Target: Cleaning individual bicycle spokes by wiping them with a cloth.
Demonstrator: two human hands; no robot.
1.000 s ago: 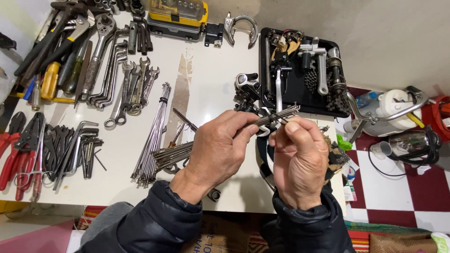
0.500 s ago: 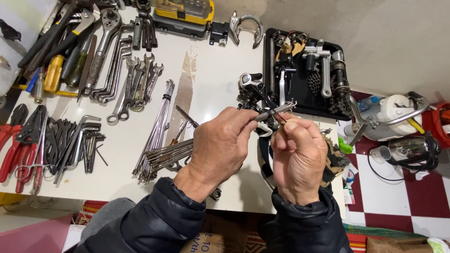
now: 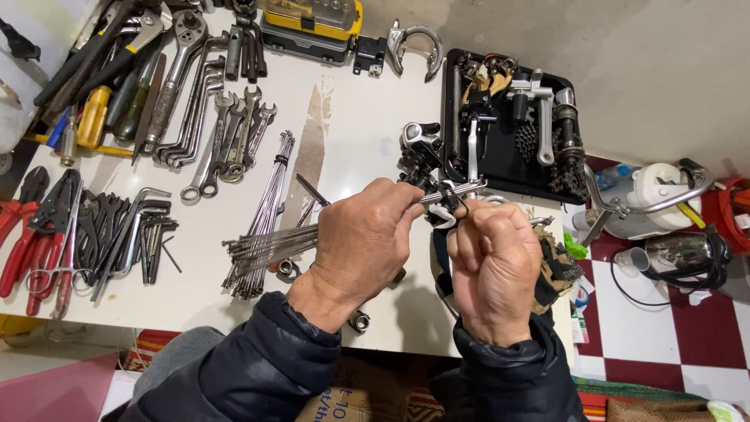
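My left hand (image 3: 366, 241) grips a small silver and black bicycle part (image 3: 447, 194) above the white table (image 3: 359, 109), fingers wrapped round its left end. My right hand (image 3: 494, 264) pinches the same part from the right, thumb and forefinger closed on its black piece. Both hands hover over the table's front right area. A bundle of thin metal spokes (image 3: 262, 238) lies just left of my left hand. Behind the hands sits a black and silver derailleur (image 3: 422, 148).
A black tray (image 3: 508, 168) of bike parts lies at the back right. Wrenches (image 3: 226, 133), hex keys (image 3: 129, 234) and red-handled pliers (image 3: 23, 234) lie on the left side. A yellow case (image 3: 312, 23) is at the back. A kettle (image 3: 660, 191) stands on the red and white floor.
Both hands have kept hold of the small part and shifted only slightly; the view has drifted a little.
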